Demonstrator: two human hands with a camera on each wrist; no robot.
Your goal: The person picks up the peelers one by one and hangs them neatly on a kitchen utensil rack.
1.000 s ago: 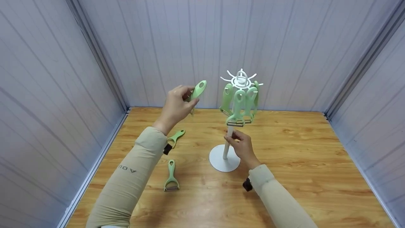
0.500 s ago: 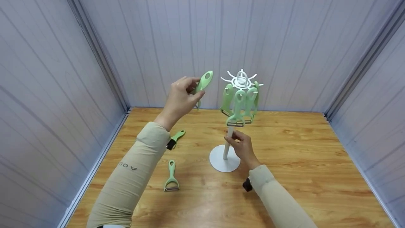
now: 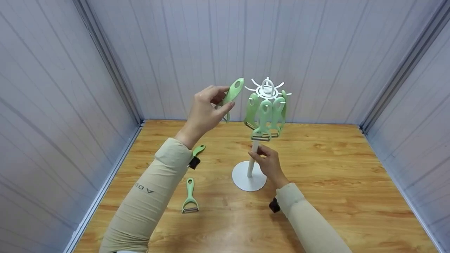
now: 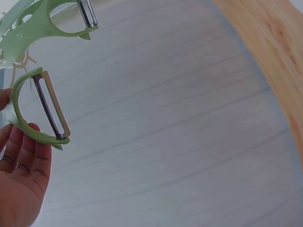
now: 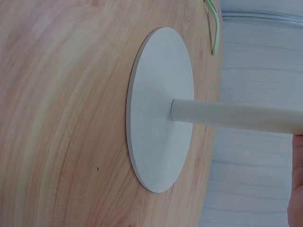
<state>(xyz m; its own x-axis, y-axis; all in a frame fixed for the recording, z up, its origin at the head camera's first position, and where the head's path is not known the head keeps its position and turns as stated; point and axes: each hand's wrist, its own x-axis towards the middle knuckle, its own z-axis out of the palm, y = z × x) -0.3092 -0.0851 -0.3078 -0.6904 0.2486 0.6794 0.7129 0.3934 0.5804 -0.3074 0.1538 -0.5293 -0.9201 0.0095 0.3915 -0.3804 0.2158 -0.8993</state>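
The left hand (image 3: 210, 109) pinches a green peeler (image 3: 232, 94) between thumb and fingers, holding it in the air just beside the white stand (image 3: 242, 180). The peeler's handle, with an oval hole near its end, tilts up toward the stand's hooks (image 3: 261, 94), apart from them; in the left wrist view its metal blade (image 4: 57, 105) spans the forked head below the grip. The right hand (image 3: 269, 163) pinches the stand's pole (image 3: 250, 168) between thumb and fingers, below the hanging peelers (image 3: 264, 114). Four of these show, strung by their handle holes with blades down, while several hooks toward the back and left carry nothing. The stand's round base rests flat on the wooden table (image 3: 327, 168). To its left lie two more peelers: a near one (image 3: 190, 193) with its blade toward the person, and a farther one (image 3: 199, 150) partly hidden by the left sleeve (image 3: 151, 196) and a black piece (image 3: 194, 162) at that wrist.
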